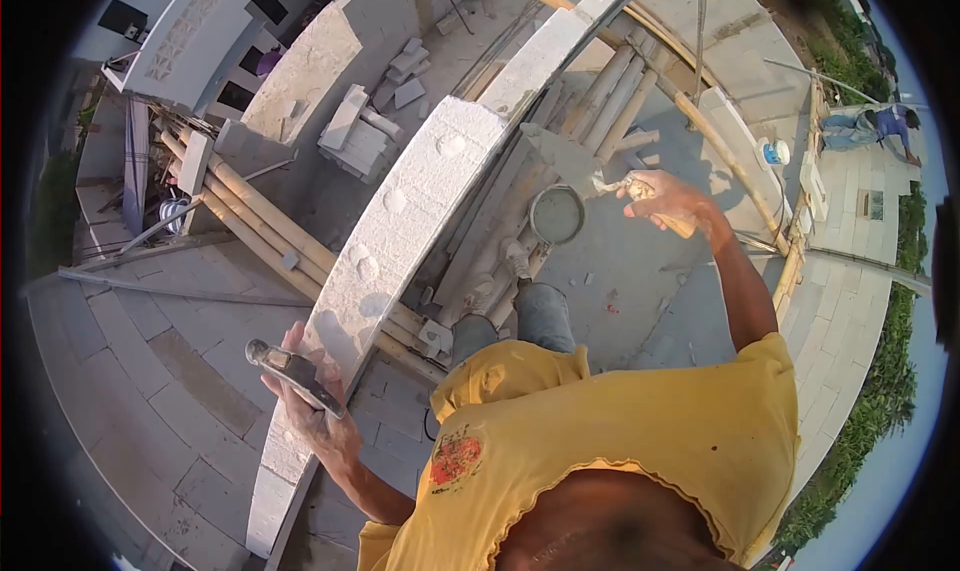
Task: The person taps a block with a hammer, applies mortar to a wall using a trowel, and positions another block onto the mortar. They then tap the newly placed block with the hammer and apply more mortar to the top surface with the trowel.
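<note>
My left hand (322, 429) is at the lower left beside the white block wall (425, 176), with its fingers round a dark metal tool (296, 373) that looks like a hammer head. Patches of grey mortar mark the wall's top. On the right, my right hand (668, 199) is raised and closed on a small tool with a light handle (680, 227); its mortar-smeared end (606, 184) points left, so its exact kind is unclear. Just left of and below that hand stands a round bucket (557, 216) holding something grey.
Wooden poles (255, 216) cross under the wall at left. Stacked blocks (358, 141) lie behind it. Planks (610, 96) and a white tub (775, 152) are at the upper right. Another person (880, 126) bends at the far right. My legs are below the bucket.
</note>
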Tool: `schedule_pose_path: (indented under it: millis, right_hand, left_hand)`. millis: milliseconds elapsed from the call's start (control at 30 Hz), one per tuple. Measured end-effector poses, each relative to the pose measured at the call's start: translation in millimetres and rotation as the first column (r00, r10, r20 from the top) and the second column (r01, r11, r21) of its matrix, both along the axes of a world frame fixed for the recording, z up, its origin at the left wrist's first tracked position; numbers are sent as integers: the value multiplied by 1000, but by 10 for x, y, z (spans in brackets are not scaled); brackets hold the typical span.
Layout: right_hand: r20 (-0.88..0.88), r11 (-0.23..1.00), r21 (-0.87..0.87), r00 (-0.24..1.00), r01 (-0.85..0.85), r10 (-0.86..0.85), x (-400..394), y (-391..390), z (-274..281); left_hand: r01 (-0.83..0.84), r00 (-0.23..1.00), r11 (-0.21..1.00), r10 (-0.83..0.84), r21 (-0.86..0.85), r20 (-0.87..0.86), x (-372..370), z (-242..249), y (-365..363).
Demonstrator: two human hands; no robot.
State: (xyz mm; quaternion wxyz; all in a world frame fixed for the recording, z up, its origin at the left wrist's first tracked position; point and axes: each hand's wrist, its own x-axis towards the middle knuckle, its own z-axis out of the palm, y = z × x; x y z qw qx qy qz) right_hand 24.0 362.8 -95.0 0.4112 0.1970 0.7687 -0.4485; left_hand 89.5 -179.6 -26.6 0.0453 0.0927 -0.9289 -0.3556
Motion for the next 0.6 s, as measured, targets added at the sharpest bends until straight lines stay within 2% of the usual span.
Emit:
schedule_pose_path:
  millis: [67,133,200,233,267,333,367,433,467,500,567,600]
  right_hand:
    - [-8,990,-83,994,111,-112,8,88,232]
    - [-104,998,-61,994,17,-23,-213,188,554]
    - [-99,982,90,980,-165,174,-714,175,1158]
    - [-279,944,199,908,-265,314,-938,103,1358]
    - [-439,888,320,779,-330,448,-1173,-6,1539]
    - [-347,781,441,718,-443,603,-1750,-328,1866]
    - [-226,677,488,669,-551,708,-1988,-458,1995]
    - [7,430,540,515,-723,857,-2434,-757,2085]
    - [30,352,561,444,-749,895,-2541,-762,2027]
    - [60,272,584,375,-765,925,-2599,-649,1995]
    - [209,175,590,358,-788,910,-2577,-670,1976]
    - [326,164,564,400,-809,857,-2502,-707,1975]
  left_hand:
    - [-159,987,987,159,-26,-3,33,10,-18]
    - [-327,945,945,327,2,9,107,65,-11]
    - [-484,875,875,483,14,30,132,142,31]
    - [-554,832,833,553,2,42,106,172,56]
    - [-582,809,813,583,-35,75,165,141,-13]
    - [-628,757,771,637,-110,142,279,75,-150]
    - [-655,708,740,671,-153,220,291,63,-202]
    - [-663,722,723,686,-194,88,324,-52,-183]
    - [-668,725,712,688,-216,23,340,-109,-173]
    - [-686,718,715,695,-135,38,314,-90,-196]
    - [-725,685,689,720,12,113,271,-76,-192]
    - [-740,669,673,735,2,115,277,-86,-171]
